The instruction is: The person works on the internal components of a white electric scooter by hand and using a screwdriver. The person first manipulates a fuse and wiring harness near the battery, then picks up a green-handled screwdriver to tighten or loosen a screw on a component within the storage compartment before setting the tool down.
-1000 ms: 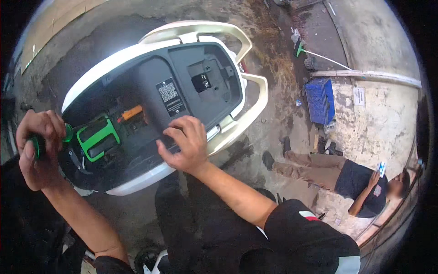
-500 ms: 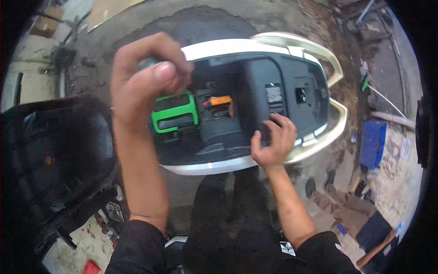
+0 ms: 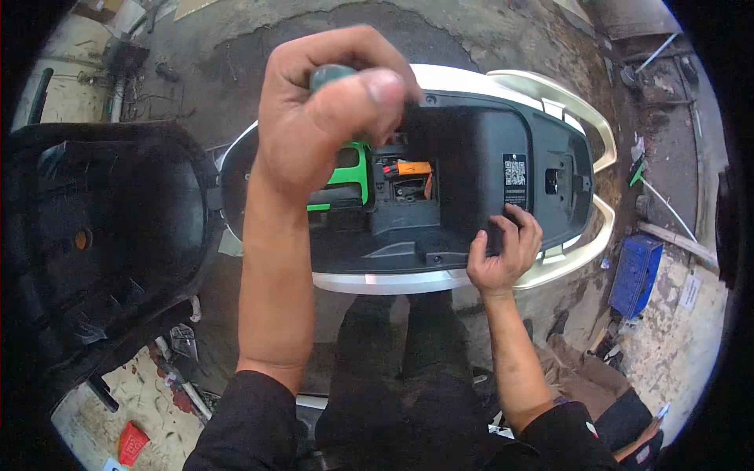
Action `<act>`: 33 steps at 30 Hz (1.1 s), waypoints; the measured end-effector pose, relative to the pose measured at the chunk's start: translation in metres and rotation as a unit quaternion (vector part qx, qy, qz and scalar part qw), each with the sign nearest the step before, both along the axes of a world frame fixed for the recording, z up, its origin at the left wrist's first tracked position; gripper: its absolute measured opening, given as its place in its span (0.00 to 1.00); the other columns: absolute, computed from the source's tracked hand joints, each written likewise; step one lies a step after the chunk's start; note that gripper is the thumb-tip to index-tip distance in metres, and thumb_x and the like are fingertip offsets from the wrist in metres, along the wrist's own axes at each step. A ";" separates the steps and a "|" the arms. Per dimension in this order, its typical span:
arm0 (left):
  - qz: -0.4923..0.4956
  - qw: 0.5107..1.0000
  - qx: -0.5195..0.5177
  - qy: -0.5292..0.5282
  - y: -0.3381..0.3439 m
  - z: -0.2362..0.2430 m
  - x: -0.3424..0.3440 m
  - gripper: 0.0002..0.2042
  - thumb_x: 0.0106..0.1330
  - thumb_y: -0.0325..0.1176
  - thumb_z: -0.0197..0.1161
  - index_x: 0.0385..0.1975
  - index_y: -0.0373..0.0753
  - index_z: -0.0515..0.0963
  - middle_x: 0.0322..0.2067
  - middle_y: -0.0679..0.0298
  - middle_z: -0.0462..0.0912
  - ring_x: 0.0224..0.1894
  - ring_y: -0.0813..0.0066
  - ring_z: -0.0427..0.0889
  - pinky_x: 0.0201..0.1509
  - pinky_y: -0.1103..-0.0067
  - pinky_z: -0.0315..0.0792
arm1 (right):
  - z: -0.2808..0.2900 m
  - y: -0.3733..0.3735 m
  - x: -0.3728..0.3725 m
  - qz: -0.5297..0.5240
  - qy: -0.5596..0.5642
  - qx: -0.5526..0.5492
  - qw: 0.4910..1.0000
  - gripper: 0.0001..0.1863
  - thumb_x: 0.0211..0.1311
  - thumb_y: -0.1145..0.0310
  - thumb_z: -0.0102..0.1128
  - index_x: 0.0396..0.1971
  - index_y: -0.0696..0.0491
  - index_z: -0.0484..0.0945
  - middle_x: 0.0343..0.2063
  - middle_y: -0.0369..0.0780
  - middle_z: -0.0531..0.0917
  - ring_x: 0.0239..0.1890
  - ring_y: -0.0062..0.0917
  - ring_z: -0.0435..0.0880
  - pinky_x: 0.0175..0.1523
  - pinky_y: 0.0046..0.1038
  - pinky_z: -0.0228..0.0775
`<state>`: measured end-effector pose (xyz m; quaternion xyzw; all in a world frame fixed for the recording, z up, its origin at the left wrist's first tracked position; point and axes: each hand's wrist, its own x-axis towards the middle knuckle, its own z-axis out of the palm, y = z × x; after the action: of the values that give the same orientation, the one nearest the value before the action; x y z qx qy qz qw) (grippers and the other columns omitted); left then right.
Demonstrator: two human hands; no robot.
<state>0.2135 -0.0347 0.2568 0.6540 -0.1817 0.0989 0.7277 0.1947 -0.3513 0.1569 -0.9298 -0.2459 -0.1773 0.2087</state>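
Observation:
A scooter's black under-seat compartment (image 3: 463, 228) lies before me, framed by white body panels (image 3: 369, 284). My left hand (image 3: 334, 110) is raised over its left part, fingers curled round a dark green rounded handle (image 3: 330, 76). The rest of that tool is hidden by the hand. Partly behind my left wrist is a bright green frame-shaped handle (image 3: 357, 177) in the compartment. To its right, an orange connector (image 3: 412, 168) lies in a small recess with wires. My right hand (image 3: 506, 250) rests on the compartment's near right rim, fingers bent and apart, holding nothing.
The raised black seat (image 3: 118, 243) stands at the left. Cream grab rails (image 3: 601, 243) curve round the scooter's right end. On the right are a blue box (image 3: 636, 275) and a green-headed pole (image 3: 667, 206). Another person's brown-clad legs (image 3: 585, 377) show at lower right.
The whole view has shifted, so the scooter sits further right in it. My left hand has moved a little right over the compartment, still gripping the handle. My right hand stays on the rim.

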 end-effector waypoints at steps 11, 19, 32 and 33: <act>0.226 0.971 -0.081 0.019 -0.016 -0.019 -0.019 0.25 0.66 0.50 0.46 0.37 0.29 0.75 0.22 0.59 0.71 0.26 0.71 0.70 0.32 0.77 0.67 | -0.005 -0.002 -0.001 0.001 0.003 0.001 1.000 0.14 0.40 0.68 0.61 0.32 0.53 0.79 0.45 0.44 0.79 0.51 0.42 0.74 0.57 0.41 0.64; -0.008 0.994 -0.106 0.015 0.011 -0.014 -0.025 0.30 0.61 0.56 0.51 0.38 0.27 0.74 0.20 0.61 0.70 0.22 0.74 0.68 0.24 0.80 0.61 | -0.002 -0.001 -0.001 0.007 -0.002 -0.005 1.000 0.13 0.40 0.69 0.62 0.31 0.54 0.79 0.45 0.44 0.79 0.51 0.41 0.74 0.57 0.42 0.64; 0.156 0.967 -0.196 -0.042 -0.011 -0.027 -0.019 0.27 0.65 0.52 0.42 0.36 0.28 0.75 0.21 0.59 0.71 0.24 0.71 0.69 0.27 0.77 0.64 | -0.004 -0.004 -0.002 0.015 0.002 -0.005 1.000 0.12 0.42 0.70 0.63 0.31 0.54 0.80 0.45 0.45 0.79 0.51 0.41 0.75 0.58 0.42 0.64; 0.158 0.966 -0.198 -0.042 -0.010 -0.024 -0.021 0.27 0.65 0.52 0.42 0.36 0.28 0.75 0.21 0.59 0.71 0.24 0.71 0.69 0.27 0.77 0.64 | -0.005 -0.005 -0.002 0.014 0.001 -0.006 1.000 0.12 0.42 0.69 0.63 0.31 0.54 0.80 0.45 0.45 0.79 0.51 0.41 0.75 0.58 0.41 0.64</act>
<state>0.1929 -0.0444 0.2329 0.5128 -0.0831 0.2745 0.8092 0.1928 -0.3561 0.1521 -0.9277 -0.2594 -0.1717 0.2062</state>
